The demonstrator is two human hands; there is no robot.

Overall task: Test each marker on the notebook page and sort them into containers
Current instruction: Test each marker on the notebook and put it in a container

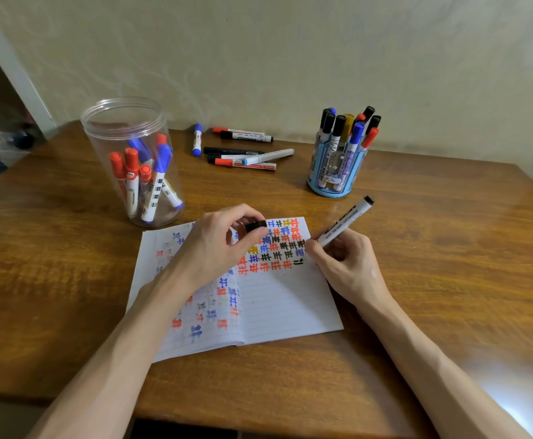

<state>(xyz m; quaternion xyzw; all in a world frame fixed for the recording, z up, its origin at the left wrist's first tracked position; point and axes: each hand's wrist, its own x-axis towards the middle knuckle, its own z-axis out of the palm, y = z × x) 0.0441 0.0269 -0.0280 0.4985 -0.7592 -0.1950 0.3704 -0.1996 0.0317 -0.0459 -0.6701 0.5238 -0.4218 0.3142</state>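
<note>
Gripping uncapped black marker (346, 221) in right hand (344, 264), tip down at right page of open notebook (284, 305), near centre of tabletop (449, 248). Pinching black cap (255, 225) in left hand (214, 245) over page. Far left: clear jar (132, 160). Far right: blue holder (335, 172). Between: loose markers (243, 150).

I work from one view, the head camera. It sits above the near edge of the table (417, 280) and faces forward and down, close over the notebook (284, 305). The wide lens bows the table's edges. The wall (259, 58) fills the upper part of the frame.
</note>
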